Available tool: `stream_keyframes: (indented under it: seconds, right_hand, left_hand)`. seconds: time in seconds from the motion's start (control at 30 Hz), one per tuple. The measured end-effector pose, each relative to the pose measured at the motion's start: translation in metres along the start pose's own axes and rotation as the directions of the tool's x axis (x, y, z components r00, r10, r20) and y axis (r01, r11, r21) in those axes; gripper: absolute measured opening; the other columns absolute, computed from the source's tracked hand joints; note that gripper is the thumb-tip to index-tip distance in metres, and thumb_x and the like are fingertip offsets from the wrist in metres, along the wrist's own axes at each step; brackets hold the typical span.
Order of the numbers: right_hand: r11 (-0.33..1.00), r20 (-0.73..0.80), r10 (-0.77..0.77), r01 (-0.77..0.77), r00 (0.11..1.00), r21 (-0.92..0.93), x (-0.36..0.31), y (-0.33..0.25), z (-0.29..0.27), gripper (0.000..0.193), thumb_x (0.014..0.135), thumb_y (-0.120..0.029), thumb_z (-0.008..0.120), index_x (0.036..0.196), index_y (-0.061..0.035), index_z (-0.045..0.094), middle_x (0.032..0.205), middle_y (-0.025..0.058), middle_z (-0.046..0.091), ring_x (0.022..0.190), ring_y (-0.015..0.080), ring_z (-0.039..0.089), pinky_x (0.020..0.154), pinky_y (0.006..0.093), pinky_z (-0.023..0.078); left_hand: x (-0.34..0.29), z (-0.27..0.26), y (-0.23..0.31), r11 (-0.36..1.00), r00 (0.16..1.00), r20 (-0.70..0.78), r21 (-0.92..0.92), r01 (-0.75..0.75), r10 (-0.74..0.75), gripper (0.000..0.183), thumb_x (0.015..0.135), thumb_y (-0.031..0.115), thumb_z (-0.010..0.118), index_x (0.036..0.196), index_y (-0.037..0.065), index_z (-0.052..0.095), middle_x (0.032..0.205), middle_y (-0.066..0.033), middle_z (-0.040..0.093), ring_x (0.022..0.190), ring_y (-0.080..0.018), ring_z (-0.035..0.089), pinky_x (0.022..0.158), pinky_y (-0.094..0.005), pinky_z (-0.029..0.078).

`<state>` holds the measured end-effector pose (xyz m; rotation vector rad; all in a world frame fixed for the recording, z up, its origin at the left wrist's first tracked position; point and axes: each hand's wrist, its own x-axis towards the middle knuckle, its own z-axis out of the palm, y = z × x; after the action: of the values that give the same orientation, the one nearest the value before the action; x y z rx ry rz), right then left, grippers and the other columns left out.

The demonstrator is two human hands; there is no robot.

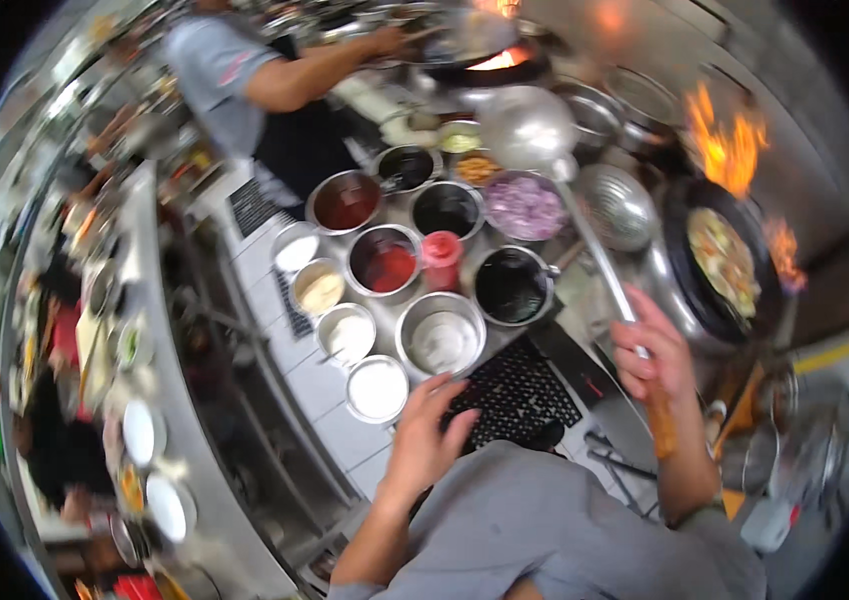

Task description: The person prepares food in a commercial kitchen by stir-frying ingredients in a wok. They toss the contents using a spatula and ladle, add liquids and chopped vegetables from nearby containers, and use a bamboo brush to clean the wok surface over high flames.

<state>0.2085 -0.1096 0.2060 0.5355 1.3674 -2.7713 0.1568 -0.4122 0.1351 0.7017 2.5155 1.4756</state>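
My right hand (657,348) grips the long handle of a metal ladle (530,128), whose wooden end comes out below the fist. The round bowl of the ladle hangs above the containers, near a tub of chopped purple onions (526,208). My left hand (431,436) is empty, fingers apart, close to the near rim of a steel pot with pale contents (442,338). On the right, a black wok (678,225) holds mixed sliced food (721,262), with tall flames (727,140) rising behind it. A perforated strainer (617,207) lies between the wok and the onions.
Several pots of dark and red sauces (386,262) and bowls of white powder (378,388) crowd the middle, around a red squeeze bottle (441,258). A co-worker (275,90) handles another wok at the far stove. Left stands a long steel counter (180,330) with white plates (145,432).
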Motion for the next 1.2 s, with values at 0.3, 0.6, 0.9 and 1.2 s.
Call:
stream_keyframes:
  seconds: [0.3, 0.6, 0.9, 1.2]
  right_hand:
    - [0.988, -0.087, 0.093, -0.103, 0.992, -0.112, 0.026, 0.022, 0.027, 0.061, 0.090, -0.003, 0.053, 0.146, -0.0133, 0.030, 0.080, 0.0038, 0.047, 0.046, 0.0065, 0.041, 0.034, 0.0249, 0.040]
    - [0.796, -0.125, 0.099, -0.154, 0.987, -0.586, 0.078, 0.086, 0.049, 0.064, 0.090, -0.005, 0.053, 0.148, -0.0072, 0.026, 0.071, 0.0020, 0.052, 0.046, 0.0094, 0.049, 0.039, 0.0268, 0.043]
    - [0.646, -0.165, 0.007, -0.130, 0.986, -0.752, 0.095, 0.105, 0.047, 0.065, 0.090, -0.008, 0.053, 0.149, -0.0050, 0.025, 0.070, 0.0036, 0.054, 0.050, 0.0118, 0.054, 0.045, 0.0297, 0.045]
    - [0.657, -0.191, 0.053, -0.178, 0.980, -0.732, 0.097, 0.100, 0.049, 0.062, 0.088, -0.010, 0.050, 0.146, -0.0019, 0.030, 0.080, 0.0135, 0.060, 0.053, 0.0180, 0.058, 0.052, 0.0346, 0.049]
  left_hand:
    - [0.005, -0.024, -0.036, 1.000, 0.998, 0.067, -0.016, 0.006, -0.005, 0.035, 0.084, 0.012, 0.071, 0.115, 0.000, 0.064, 0.120, -0.0204, 0.060, 0.108, -0.0364, 0.060, 0.092, -0.0390, 0.048]
    - [0.009, -0.016, -0.047, 0.998, 0.988, 0.152, -0.058, -0.005, 0.014, 0.034, 0.085, 0.013, 0.070, 0.116, 0.000, 0.063, 0.117, -0.0196, 0.062, 0.106, -0.0356, 0.061, 0.090, -0.0383, 0.049]
    - [0.008, -0.027, -0.058, 0.996, 0.988, 0.134, -0.021, 0.082, -0.078, 0.032, 0.085, 0.011, 0.070, 0.114, 0.001, 0.063, 0.115, -0.0196, 0.063, 0.105, -0.0357, 0.062, 0.091, -0.0390, 0.049]
    - [0.015, -0.029, -0.061, 0.995, 0.985, 0.148, -0.037, 0.097, -0.090, 0.031, 0.085, 0.013, 0.069, 0.114, 0.001, 0.063, 0.114, -0.0199, 0.063, 0.105, -0.0359, 0.062, 0.090, -0.0391, 0.049]
